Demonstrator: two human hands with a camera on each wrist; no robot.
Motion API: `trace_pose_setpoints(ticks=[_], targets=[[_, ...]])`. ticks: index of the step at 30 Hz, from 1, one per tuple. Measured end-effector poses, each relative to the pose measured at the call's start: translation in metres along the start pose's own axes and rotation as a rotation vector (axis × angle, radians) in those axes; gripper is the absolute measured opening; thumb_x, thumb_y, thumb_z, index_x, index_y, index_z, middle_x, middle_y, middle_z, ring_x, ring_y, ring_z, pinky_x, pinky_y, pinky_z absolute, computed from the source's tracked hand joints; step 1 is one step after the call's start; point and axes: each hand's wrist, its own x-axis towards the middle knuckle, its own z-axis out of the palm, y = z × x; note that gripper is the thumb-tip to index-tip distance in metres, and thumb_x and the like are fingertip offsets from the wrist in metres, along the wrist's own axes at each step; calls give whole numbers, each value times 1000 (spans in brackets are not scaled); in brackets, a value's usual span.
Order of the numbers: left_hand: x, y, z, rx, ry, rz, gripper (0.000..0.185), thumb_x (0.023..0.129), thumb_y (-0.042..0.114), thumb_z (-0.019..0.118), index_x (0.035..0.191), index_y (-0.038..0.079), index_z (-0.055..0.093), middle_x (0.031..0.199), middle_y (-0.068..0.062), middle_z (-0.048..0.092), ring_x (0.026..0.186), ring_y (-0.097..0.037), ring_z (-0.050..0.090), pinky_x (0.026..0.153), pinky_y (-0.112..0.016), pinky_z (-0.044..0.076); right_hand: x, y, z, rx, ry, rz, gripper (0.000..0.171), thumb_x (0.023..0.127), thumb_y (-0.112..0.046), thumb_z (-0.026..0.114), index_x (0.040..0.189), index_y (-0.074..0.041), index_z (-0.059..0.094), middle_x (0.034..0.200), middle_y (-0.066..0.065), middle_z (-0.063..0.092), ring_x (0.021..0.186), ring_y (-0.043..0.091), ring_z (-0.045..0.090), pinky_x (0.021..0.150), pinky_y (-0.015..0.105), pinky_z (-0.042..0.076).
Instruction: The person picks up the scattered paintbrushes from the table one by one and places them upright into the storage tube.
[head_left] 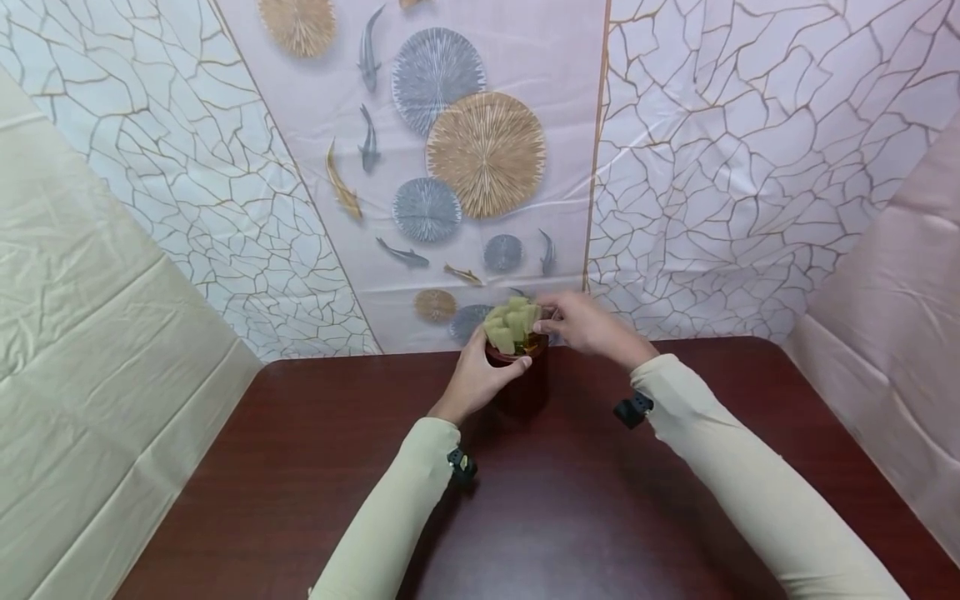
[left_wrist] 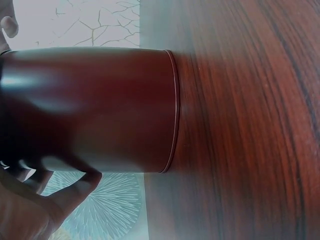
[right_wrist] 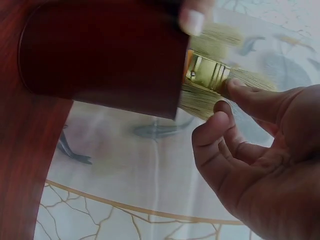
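Note:
A dark red-brown cylindrical holder (left_wrist: pixel 90 110) stands upright near the far edge of the table, with several paintbrushes (head_left: pixel 510 323) in it, pale bristles upward. My left hand (head_left: pixel 476 379) grips the holder near its rim from the left, thumb on the near side and fingers behind. At the opposite side of the rim, my right hand (head_left: pixel 592 327) is among the brushes. The right wrist view shows its thumb and curled fingers pinching a paintbrush (right_wrist: pixel 205 72) at its gold-coloured metal ferrule. The brush handles are hidden inside the holder.
The glossy reddish-brown wooden table (head_left: pixel 540 517) reaches back to a patterned cloth backdrop (head_left: pixel 675 167) just behind the holder. Pale cloth walls (head_left: pixel 90 333) stand on the left and right sides. Both wrists wear small black devices (head_left: pixel 633 410).

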Motion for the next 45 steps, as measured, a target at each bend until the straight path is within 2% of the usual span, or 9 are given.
trace_pose_setpoints(ticks=[6,9,14,20,25,29,36,40,45], targets=[[-1,3,4,13,-9,-14,93,88,51,80,163,18,36,153,-2,50,138,-20,51,111,-49,46,-4,2,14,-63,1,25,15,100,-8,73,114,-3,76,91,9,72,80,21,65,74,37,53],[1,4,5,12,-11,-16,93,89,50,81,163,18,36,152,-1,50,137,-20,52,110,-49,46,-6,3,20,-98,62,21,4,98,-10,76,100,-6,76,86,7,71,76,20,63,71,37,51],[4,5,7,-2,-25,-9,90,89,49,81,162,18,38,147,-1,52,132,-20,54,107,-48,48,-12,9,27,-71,187,53,13,95,-11,80,89,-5,69,77,4,67,69,18,60,66,34,48],[3,4,5,-12,-40,3,90,90,48,82,162,19,38,149,-2,53,134,-19,54,110,-47,46,-35,17,42,96,335,140,18,98,-15,77,106,-1,67,92,9,67,84,24,62,77,38,50],[0,2,-3,-51,-46,16,91,88,50,84,163,28,37,148,1,54,132,-18,56,110,-50,46,-50,24,64,245,304,176,44,103,-22,71,137,1,57,127,21,68,111,37,69,95,52,56],[-7,3,-5,-69,-88,-8,97,87,52,84,165,34,29,156,-1,49,139,-20,52,114,-53,42,-59,29,86,343,272,183,61,105,-22,68,157,-3,41,147,24,58,130,42,62,105,56,51],[-17,9,-3,-56,-129,-55,104,86,58,82,167,33,22,159,-4,46,144,-22,49,116,-54,41,-73,30,107,373,319,154,69,107,-25,66,163,-4,32,156,25,49,142,42,51,112,59,44],[-26,19,-14,123,-71,-5,99,90,69,72,168,35,23,167,1,39,151,-22,41,118,-55,38,-82,36,95,333,348,159,73,109,-39,60,166,-6,28,162,24,41,146,44,44,112,62,43],[-42,28,-38,516,97,145,84,101,70,53,167,23,33,171,-1,35,156,-30,35,121,-62,31,-96,53,62,137,409,178,79,108,-54,54,169,-16,23,172,21,22,157,47,21,119,74,21]])
